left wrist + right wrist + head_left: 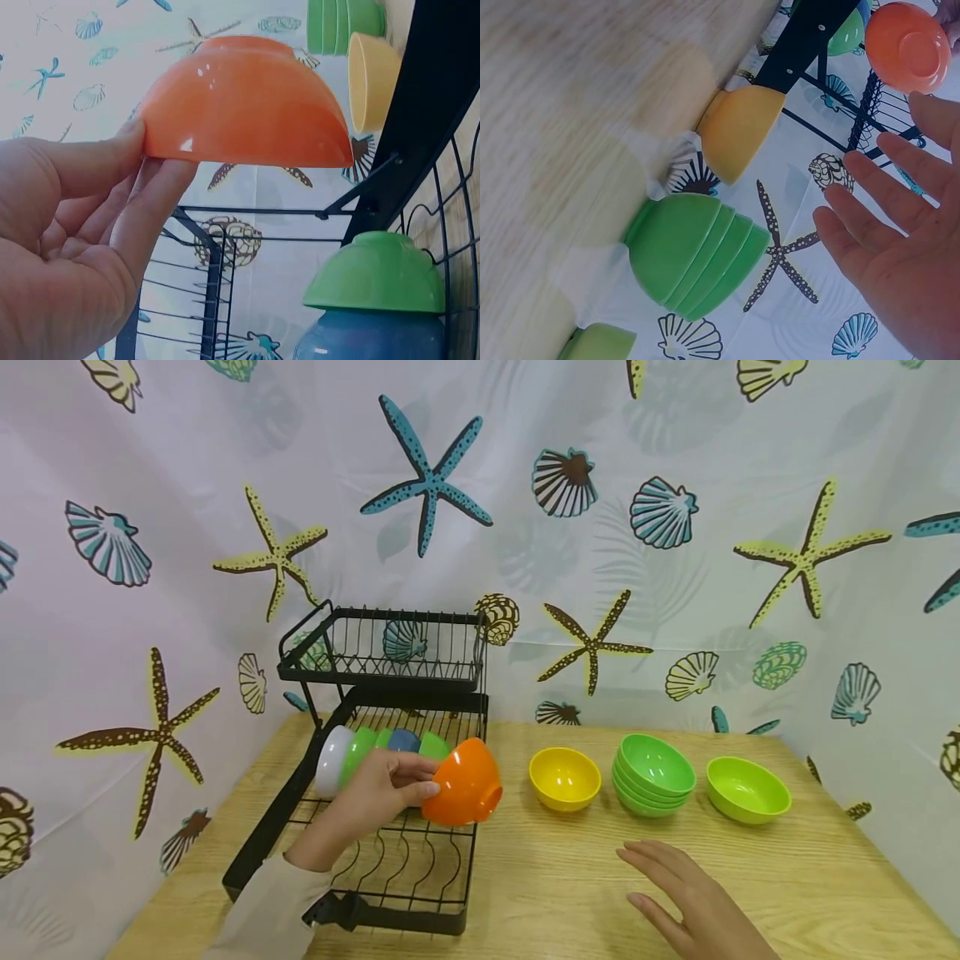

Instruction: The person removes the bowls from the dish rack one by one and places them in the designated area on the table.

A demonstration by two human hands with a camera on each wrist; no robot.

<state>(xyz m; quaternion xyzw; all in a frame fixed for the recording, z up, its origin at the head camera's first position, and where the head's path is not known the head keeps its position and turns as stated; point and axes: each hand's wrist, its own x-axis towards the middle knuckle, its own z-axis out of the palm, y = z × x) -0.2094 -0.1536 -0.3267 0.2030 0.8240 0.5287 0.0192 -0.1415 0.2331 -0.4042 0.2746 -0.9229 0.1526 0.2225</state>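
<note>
An orange bowl is tilted on its side above the front right of the black dish rack. My left hand pinches its rim, thumb on the outer wall and fingers inside, as the left wrist view also shows. Behind that hand, a row of bowls stands on edge in the rack: a white bowl, green ones and a blue bowl. My right hand hovers over the table with fingers extended, holding nothing. Nearest to it is a stack of green bowls.
A yellow bowl sits between rack and stack. At the right stands a lime green bowl. The rack's upper tier overhangs its back part. Behind the wooden table hangs a curtain printed with starfish and shells.
</note>
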